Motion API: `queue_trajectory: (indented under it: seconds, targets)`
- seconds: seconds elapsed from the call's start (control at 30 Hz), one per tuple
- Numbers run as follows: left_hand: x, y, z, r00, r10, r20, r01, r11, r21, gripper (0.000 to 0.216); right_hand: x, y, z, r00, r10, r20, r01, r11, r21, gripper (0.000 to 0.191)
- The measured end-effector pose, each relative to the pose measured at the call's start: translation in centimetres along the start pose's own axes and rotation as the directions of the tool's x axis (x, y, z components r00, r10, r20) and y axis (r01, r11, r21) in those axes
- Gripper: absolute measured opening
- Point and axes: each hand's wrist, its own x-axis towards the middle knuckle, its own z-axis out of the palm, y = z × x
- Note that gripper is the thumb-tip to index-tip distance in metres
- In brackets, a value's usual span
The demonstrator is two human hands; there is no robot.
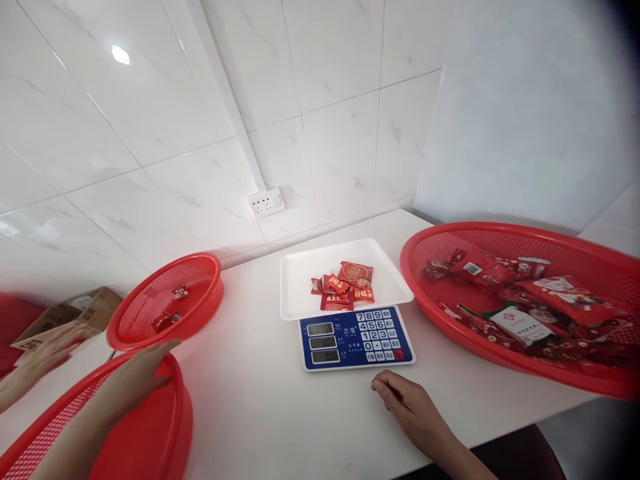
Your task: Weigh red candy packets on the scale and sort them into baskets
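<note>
My right hand [410,410] rests on the white table with its fingers curled in, just below the keypad of a blue and white digital scale [357,339]. Nothing shows in it. On the scale's white tray [300,267] lies a small pile of red snack packets [345,287]. At lower left my left hand [133,380], slightly blurred, reaches over the rim of a red plastic basket [183,413]. Its fingers are stretched out, thumb apart; whether it touches the rim is unclear. No packets show in the visible part of that basket.
A large red basket [425,280] of assorted packets stands at right. Another red basket [207,293] behind my left hand holds a few packets. Another person's blurred hand [53,350] reaches in at far left near a cardboard box [103,310]. A tiled wall [340,153] with a socket [267,202] stands behind.
</note>
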Motion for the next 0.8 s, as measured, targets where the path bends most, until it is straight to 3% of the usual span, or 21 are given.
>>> queue_trajectory:
  seconds: [0.1, 0.23, 0.47, 0.6, 0.7, 0.8]
  targets:
    - [1.3, 2.4, -0.5, 0.995, 0.098, -0.031, -0.095, 0.993, 0.067, 0.07, 0.0, 0.4, 0.2, 1.0, 0.002, -0.003, -0.002, 1.0, -0.002, 0.034]
    - [3.6, 3.1, 0.0, 0.989, 0.115, -0.097, -0.107, 0.991, 0.084, 0.073, 0.0, 0.9, 0.5, 1.0, 0.004, -0.016, -0.004, 1.0, 0.008, 0.035]
    - [5.0, 0.8, 0.5, 0.979, -0.165, -0.118, 0.178, 0.978, 0.112, 0.056, -0.1, 0.8, 0.4, 1.0, 0.005, -0.019, -0.005, 1.0, -0.007, 0.035]
    - [4.1, -0.5, -0.7, 0.917, -0.396, -0.051, 0.399, 0.906, 0.14, 0.055, 0.0, 1.0, 0.5, 0.999, -0.011, -0.03, 0.011, 1.0, 0.0, 0.035]
    - [3.9, -1.2, -1.1, 0.887, -0.462, -0.004, 0.462, 0.886, 0.05, 0.053, 0.0, 1.2, 0.6, 1.0, -0.004, -0.02, 0.005, 1.0, 0.008, 0.037]
    - [4.3, -1.7, -0.7, 0.888, -0.459, 0.015, 0.458, 0.885, -0.085, 0.051, 0.0, 1.2, 0.6, 1.0, -0.006, -0.014, 0.006, 1.0, 0.009, 0.037]
